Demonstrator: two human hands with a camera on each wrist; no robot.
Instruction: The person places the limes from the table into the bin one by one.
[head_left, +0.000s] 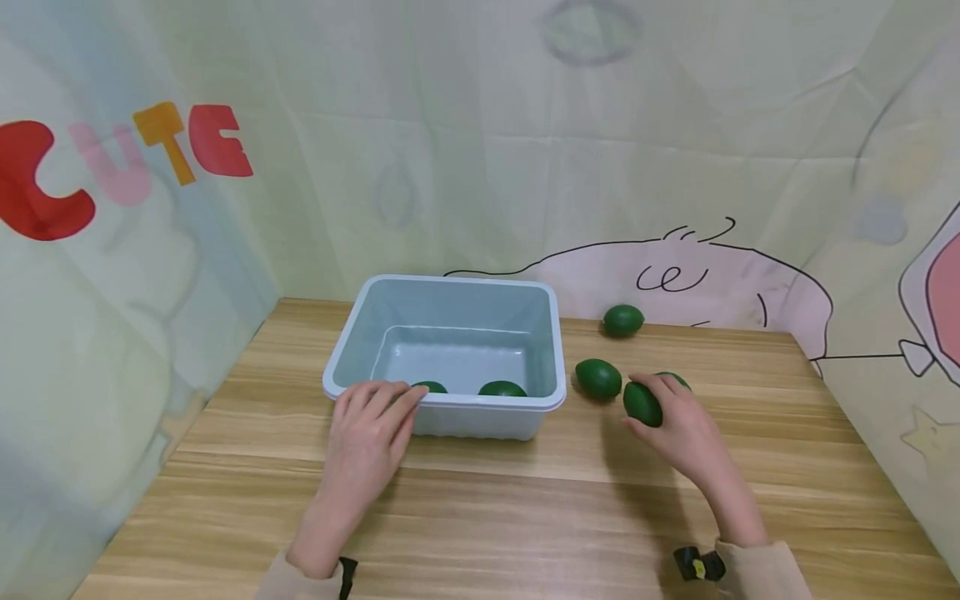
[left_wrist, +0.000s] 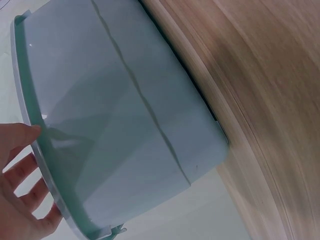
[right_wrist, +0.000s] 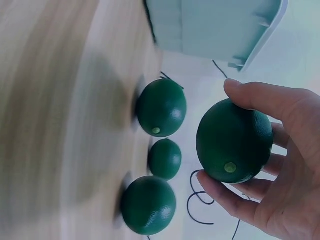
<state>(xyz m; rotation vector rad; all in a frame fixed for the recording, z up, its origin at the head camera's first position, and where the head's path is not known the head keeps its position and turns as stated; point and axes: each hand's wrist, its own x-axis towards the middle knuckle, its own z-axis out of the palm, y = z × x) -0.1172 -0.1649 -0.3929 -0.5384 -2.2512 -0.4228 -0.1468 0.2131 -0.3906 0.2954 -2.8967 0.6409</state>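
Note:
A pale blue-grey plastic bin [head_left: 480, 421] stands on the table, and two green limes [head_left: 502, 389] show inside it over the near rim. My left hand [head_left: 371, 429] grips that rim near its left corner. The left wrist view has the thumb [left_wrist: 22, 135] on the near side and the fingers behind the rim. Pinched between the thumb and fingers of my right hand [head_left: 686, 429] is another lime [right_wrist: 234, 141], held above the table right of the bin. One lime [head_left: 597, 380] lies beside the bin, another [head_left: 672, 381] is partly hidden behind the right hand.
Farther back, near the table's rear edge, sits one more lime [head_left: 623, 321]. A printed cloth backdrop [head_left: 480, 167] rises behind and at both sides of the wooden table [head_left: 510, 517].

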